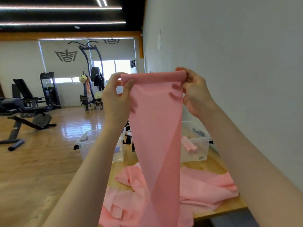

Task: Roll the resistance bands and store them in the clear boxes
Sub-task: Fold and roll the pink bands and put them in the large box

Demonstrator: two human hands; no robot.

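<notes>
From the head camera, both arms are raised in front of the wall, holding a pink resistance band up by its top end. That end is turned over into a small roll. The left hand pinches the roll's left end, thumb in front of the band and fingers behind it, their shapes showing through the thin material. The right hand grips the roll's right end the same way, fingertips dimly visible through the pink. The band hangs straight down between the hands, twists once about halfway down, and runs into a loose heap of pink band material lying on the near part of the wooden table, some of it spilling over the table's left edge.

Toward the far end of the table stand two clear boxes. The left clear box sits by the table's left edge, partly hidden behind the left forearm, with something dark inside that I cannot make out. The right clear box sits against the wall side and holds a few rolled pink bands and a dark item.

Beyond the table, across the wooden floor, stand weight benches and a tall gym machine.
</notes>
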